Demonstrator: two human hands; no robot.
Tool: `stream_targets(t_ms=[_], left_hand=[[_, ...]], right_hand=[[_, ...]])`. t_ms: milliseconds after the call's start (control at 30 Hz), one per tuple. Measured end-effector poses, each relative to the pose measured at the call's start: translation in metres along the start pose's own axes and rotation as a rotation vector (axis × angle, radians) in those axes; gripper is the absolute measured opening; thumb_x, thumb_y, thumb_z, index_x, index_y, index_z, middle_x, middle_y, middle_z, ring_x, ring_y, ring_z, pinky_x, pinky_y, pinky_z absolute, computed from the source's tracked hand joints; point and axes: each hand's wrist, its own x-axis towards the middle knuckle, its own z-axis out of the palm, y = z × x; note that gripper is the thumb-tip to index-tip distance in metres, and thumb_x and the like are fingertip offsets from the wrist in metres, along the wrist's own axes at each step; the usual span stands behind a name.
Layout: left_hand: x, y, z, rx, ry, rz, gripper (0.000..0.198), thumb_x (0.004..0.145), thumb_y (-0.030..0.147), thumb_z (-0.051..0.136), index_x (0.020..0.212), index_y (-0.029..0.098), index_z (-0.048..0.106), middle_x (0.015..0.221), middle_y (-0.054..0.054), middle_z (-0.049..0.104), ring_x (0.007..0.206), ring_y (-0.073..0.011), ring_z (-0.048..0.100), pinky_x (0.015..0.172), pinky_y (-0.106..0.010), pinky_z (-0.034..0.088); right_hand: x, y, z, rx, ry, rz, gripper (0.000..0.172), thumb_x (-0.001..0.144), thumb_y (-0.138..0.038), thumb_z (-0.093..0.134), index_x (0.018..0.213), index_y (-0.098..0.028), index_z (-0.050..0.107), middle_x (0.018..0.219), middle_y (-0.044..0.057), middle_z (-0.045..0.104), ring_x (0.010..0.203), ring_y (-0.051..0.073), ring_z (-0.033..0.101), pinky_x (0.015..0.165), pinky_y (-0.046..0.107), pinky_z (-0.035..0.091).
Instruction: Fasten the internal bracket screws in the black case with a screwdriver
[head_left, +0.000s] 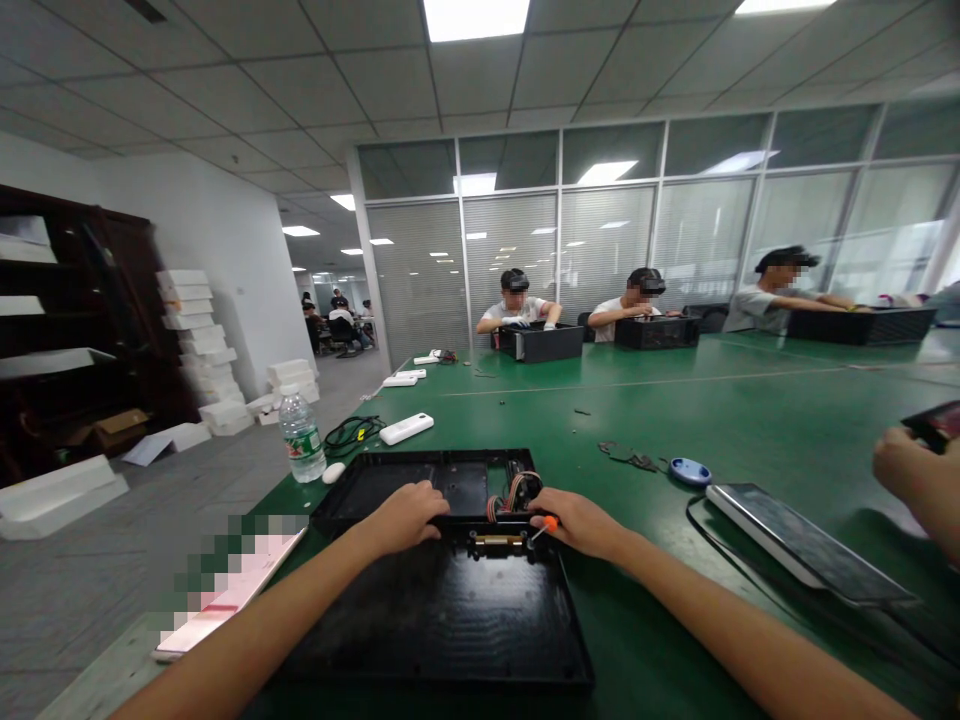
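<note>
A black case lies opened on the green table, with its near panel [442, 610] flat and its far shallow tray [390, 480] behind. Bundled wires [521, 490] sit at the tray's right end. A brass-coloured bar in a black bracket [499, 541] is near the joint between the two halves. My left hand [409, 515] rests on the joint edge, fingers bent; whether it grips the edge is unclear. My right hand [574, 520] holds a small screwdriver with an orange handle [551, 523], its shaft pointing down-left beside the bracket.
Left of the case stand a water bottle [302, 435] and a pink-edged sheet [232, 595]. A white device [406, 429] and black cable lie behind. To the right are a blue round dish [689, 472], a power bank [806, 540] and another person's hand [919, 480]. People work across the table.
</note>
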Motion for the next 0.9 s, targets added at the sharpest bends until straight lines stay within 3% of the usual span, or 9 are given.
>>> stream_targets(t_ms=[200, 367, 500, 600, 700, 900], left_hand=[[0.007, -0.014, -0.002, 0.036, -0.013, 0.043, 0.026, 0.071, 0.027, 0.070, 0.092, 0.020, 0.057, 0.090, -0.004, 0.057, 0.089, -0.0207, 0.050, 0.076, -0.029, 0.040], [0.004, 0.014, -0.010, 0.071, 0.133, 0.202, 0.039, 0.073, 0.035, 0.068, 0.106, 0.021, 0.054, 0.102, -0.006, 0.051, 0.094, -0.0210, 0.046, 0.081, -0.031, 0.037], [0.011, 0.037, -0.002, 0.143, 0.106, 0.382, 0.009, 0.084, 0.025, 0.055, 0.088, 0.019, 0.060, 0.089, -0.006, 0.053, 0.087, -0.0186, 0.046, 0.075, -0.030, 0.036], [0.015, 0.038, 0.008, 0.186, 0.122, 0.399, 0.013, 0.085, 0.019, 0.052, 0.076, 0.016, 0.060, 0.081, -0.006, 0.053, 0.082, -0.0179, 0.046, 0.071, -0.031, 0.036], [0.016, 0.034, 0.013, 0.190, 0.155, 0.389, 0.011, 0.086, 0.018, 0.052, 0.078, 0.016, 0.060, 0.081, -0.005, 0.054, 0.082, -0.0179, 0.045, 0.071, -0.031, 0.036], [0.013, 0.037, 0.008, 0.171, 0.160, 0.456, 0.015, 0.087, 0.018, 0.049, 0.074, 0.015, 0.056, 0.084, -0.006, 0.056, 0.082, -0.0177, 0.046, 0.072, -0.031, 0.037]], right_hand=[[0.006, -0.003, 0.002, 0.006, 0.025, 0.039, 0.027, 0.090, -0.035, 0.041, 0.101, -0.018, 0.059, 0.093, 0.007, 0.061, 0.084, 0.017, 0.056, 0.076, 0.029, 0.044], [0.003, -0.002, 0.003, 0.040, 0.069, 0.014, 0.030, 0.089, -0.037, 0.042, 0.110, -0.019, 0.054, 0.104, 0.008, 0.057, 0.090, 0.017, 0.055, 0.079, 0.030, 0.045], [-0.001, 0.001, -0.001, 0.060, 0.151, -0.018, 0.027, 0.089, -0.036, 0.043, 0.107, -0.019, 0.054, 0.108, 0.009, 0.054, 0.095, 0.018, 0.054, 0.082, 0.031, 0.044], [-0.004, 0.004, -0.006, 0.070, 0.163, -0.034, 0.025, 0.089, -0.035, 0.043, 0.103, -0.019, 0.056, 0.104, 0.009, 0.055, 0.092, 0.018, 0.054, 0.081, 0.031, 0.045], [-0.006, 0.007, -0.008, 0.068, 0.166, -0.043, 0.024, 0.089, -0.035, 0.043, 0.101, -0.018, 0.056, 0.101, 0.009, 0.056, 0.090, 0.018, 0.054, 0.080, 0.031, 0.045], [-0.006, 0.008, -0.008, 0.062, 0.159, -0.041, 0.024, 0.089, -0.035, 0.043, 0.098, -0.018, 0.057, 0.099, 0.008, 0.056, 0.088, 0.017, 0.054, 0.079, 0.030, 0.045]])
